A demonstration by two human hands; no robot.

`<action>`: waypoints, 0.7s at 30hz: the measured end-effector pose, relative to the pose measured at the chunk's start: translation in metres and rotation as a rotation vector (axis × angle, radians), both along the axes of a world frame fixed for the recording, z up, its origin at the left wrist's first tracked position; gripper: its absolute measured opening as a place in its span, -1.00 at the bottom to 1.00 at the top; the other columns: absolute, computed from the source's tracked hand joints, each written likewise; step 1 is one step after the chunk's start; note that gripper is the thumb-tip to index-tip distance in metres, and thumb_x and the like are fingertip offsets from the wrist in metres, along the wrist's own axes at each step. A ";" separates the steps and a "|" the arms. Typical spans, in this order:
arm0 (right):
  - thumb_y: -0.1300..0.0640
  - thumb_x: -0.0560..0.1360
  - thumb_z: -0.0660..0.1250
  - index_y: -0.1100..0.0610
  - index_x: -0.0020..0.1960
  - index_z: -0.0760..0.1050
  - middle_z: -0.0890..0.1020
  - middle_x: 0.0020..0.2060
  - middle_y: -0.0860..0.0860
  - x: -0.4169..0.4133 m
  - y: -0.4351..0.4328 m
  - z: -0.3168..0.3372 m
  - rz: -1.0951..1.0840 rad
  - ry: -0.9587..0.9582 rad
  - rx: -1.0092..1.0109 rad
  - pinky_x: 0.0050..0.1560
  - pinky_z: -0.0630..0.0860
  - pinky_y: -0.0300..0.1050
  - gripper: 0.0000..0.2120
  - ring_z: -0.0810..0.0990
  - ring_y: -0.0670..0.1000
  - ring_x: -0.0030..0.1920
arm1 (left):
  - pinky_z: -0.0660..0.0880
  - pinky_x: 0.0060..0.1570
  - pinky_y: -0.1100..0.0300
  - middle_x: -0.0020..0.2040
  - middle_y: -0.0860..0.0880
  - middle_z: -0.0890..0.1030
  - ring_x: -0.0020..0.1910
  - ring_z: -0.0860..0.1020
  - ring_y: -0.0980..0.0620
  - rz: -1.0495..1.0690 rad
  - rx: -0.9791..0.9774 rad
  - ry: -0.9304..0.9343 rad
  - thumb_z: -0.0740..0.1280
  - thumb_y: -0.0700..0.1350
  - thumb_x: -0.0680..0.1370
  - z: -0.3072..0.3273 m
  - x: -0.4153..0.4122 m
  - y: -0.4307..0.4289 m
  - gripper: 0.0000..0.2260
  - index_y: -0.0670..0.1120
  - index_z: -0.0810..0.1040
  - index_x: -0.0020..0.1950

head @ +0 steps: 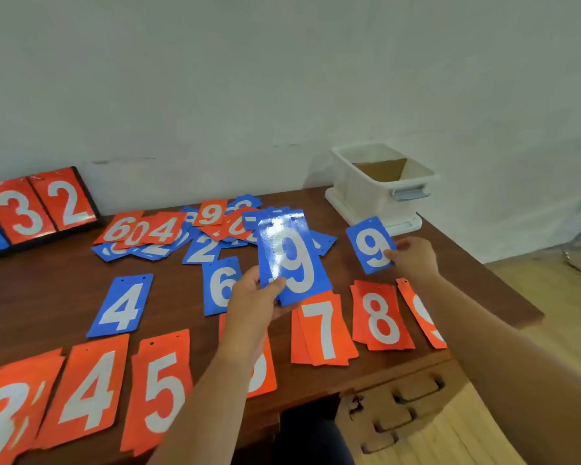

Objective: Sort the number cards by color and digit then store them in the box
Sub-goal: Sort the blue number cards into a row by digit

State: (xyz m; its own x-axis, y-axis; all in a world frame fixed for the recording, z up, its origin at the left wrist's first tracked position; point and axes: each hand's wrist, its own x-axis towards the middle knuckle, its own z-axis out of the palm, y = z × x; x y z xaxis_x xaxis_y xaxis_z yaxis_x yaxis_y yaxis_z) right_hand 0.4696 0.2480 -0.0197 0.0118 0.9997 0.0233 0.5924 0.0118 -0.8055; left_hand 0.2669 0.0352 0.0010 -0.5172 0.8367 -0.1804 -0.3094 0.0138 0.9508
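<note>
Sorting blue nines. Left hand (255, 297) pinches 9 pile (291, 260), maybe few cards. Right hand (413, 260) pinches lone 9 (369, 245) near box (359, 189). Next: put nines together.

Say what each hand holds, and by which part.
The left hand grips a blue 9 card by its lower left corner; the right hand pinches a second blue 9 card at its lower right edge.

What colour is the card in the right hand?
The card is blue with a white 9; head view shows it.
</note>
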 end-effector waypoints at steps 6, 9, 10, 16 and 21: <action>0.12 0.50 0.39 0.28 0.05 0.55 0.65 -0.04 0.17 0.003 0.028 -0.020 0.023 -0.240 -0.028 -0.11 0.54 -0.02 -0.77 0.60 0.12 -0.10 | 0.67 -0.22 0.06 0.00 0.05 0.66 -0.10 0.71 0.11 -0.010 -0.009 -0.027 0.38 -0.23 0.57 -0.003 0.012 0.017 -0.82 0.06 0.56 0.01; 0.04 0.52 0.37 0.21 0.06 0.54 0.64 -0.02 0.14 -0.004 0.032 -0.028 0.014 -0.401 -0.016 -0.03 0.55 0.01 -0.76 0.59 0.16 0.03 | 0.67 -0.15 0.01 0.02 0.04 0.66 -0.08 0.70 0.08 -0.003 -0.019 -0.034 0.38 -0.22 0.57 -0.005 0.013 0.019 -0.82 0.08 0.56 0.01; 0.03 0.52 0.36 0.20 0.05 0.53 0.63 0.00 0.14 -0.007 0.031 -0.029 0.006 -0.481 0.007 0.01 0.52 0.02 -0.75 0.55 0.18 0.07 | 0.67 -0.13 0.00 0.01 0.04 0.67 -0.08 0.70 0.08 0.001 -0.022 -0.036 0.38 -0.23 0.57 -0.005 0.013 0.020 -0.81 0.09 0.56 0.00; 0.01 0.55 0.30 0.21 -0.05 0.50 0.55 -0.03 0.19 -0.026 0.015 -0.017 0.051 -0.508 0.241 0.00 0.45 0.04 -0.75 0.52 0.20 0.03 | 0.65 -0.22 0.09 0.06 0.01 0.67 0.04 0.69 0.00 -0.008 -0.028 -0.030 0.39 -0.22 0.56 -0.007 0.016 0.021 -0.81 0.09 0.55 0.01; -0.24 0.51 0.28 0.27 -0.20 0.45 0.58 -0.24 0.28 -0.068 -0.050 0.014 0.425 0.202 -0.108 -0.22 0.44 -0.01 -0.47 0.53 0.09 -0.30 | 0.67 -0.15 0.01 0.09 -0.01 0.68 0.02 0.70 0.02 0.056 -0.015 -0.004 0.44 -0.20 0.53 -0.013 0.020 0.024 -0.78 0.01 0.56 0.13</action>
